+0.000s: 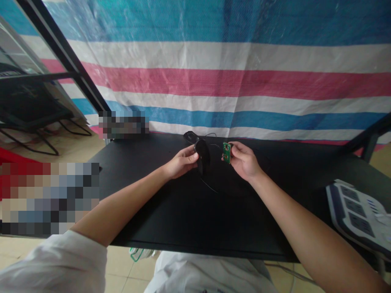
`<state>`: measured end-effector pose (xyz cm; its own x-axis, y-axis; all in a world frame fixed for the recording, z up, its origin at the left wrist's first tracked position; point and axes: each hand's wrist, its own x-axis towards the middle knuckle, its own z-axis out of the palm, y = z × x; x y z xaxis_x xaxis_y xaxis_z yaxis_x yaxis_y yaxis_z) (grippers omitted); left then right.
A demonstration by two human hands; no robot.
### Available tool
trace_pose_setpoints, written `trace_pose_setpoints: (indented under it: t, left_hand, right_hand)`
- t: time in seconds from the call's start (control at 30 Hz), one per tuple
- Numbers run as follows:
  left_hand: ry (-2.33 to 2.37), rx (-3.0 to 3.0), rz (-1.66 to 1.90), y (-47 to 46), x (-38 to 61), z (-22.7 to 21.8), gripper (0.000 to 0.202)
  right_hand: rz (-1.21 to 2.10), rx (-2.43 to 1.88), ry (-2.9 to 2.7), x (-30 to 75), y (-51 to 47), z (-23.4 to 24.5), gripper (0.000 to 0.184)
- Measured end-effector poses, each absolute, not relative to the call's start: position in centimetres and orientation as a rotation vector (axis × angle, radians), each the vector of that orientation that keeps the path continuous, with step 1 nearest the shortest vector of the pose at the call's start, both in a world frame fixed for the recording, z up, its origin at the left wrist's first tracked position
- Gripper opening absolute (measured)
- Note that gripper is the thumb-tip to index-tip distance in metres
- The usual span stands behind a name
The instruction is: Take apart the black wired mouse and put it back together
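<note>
Two hands: both over the far middle of the table point(189, 219), close together but not touching each other.
Left hand point(181, 162): fingers clamped on a black shell point(203, 158), held on edge just above the table.
Right hand point(242, 160): pinching a green board point(226, 152) by its side, just right of the shell with a small gap between them.
On table: a second black part point(190, 136) lies at the far edge behind the shell. A thin wire point(209, 186) trails toward the table's middle.
Right of table: grey unit point(357, 211) with dark panels at the table's right edge, cut off by the picture edge.
Behind table: striped tarp point(232, 81) hangs right at the far edge.
Left of table: slanted black frame point(61, 49) and blurred patches.
Hard to see: everything is black on black, so the shell's shape is unclear. Board parts are too small to read. Can't tell if the wire joins the shell.
Room: the table's near half is bare, and its front edge runs in front of the lap.
</note>
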<state>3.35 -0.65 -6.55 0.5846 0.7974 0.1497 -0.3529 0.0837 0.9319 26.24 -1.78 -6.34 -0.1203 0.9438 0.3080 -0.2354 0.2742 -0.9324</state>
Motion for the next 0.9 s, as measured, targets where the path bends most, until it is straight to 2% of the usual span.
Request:
trace_pose_setpoints:
  t: [0.2,0.67,0.9]
  left_hand:
    - [0.447,1.389,0.901,-0.8,3.4,-6.4,0.055]
    - [0.506,1.513,0.907,-1.0,3.8,-5.9,0.055]
    - [0.542,1.565,0.957,-1.4,4.1,-5.7,0.062]
  right_hand:
    - [1.027,-0.868,-1.395,24.9,-2.7,-6.1,0.039]
    - [0.813,-0.877,-1.614,23.5,-3.9,-5.8,0.032]
    - [0.740,-0.863,-1.716,23.6,-4.3,-5.8,0.026]
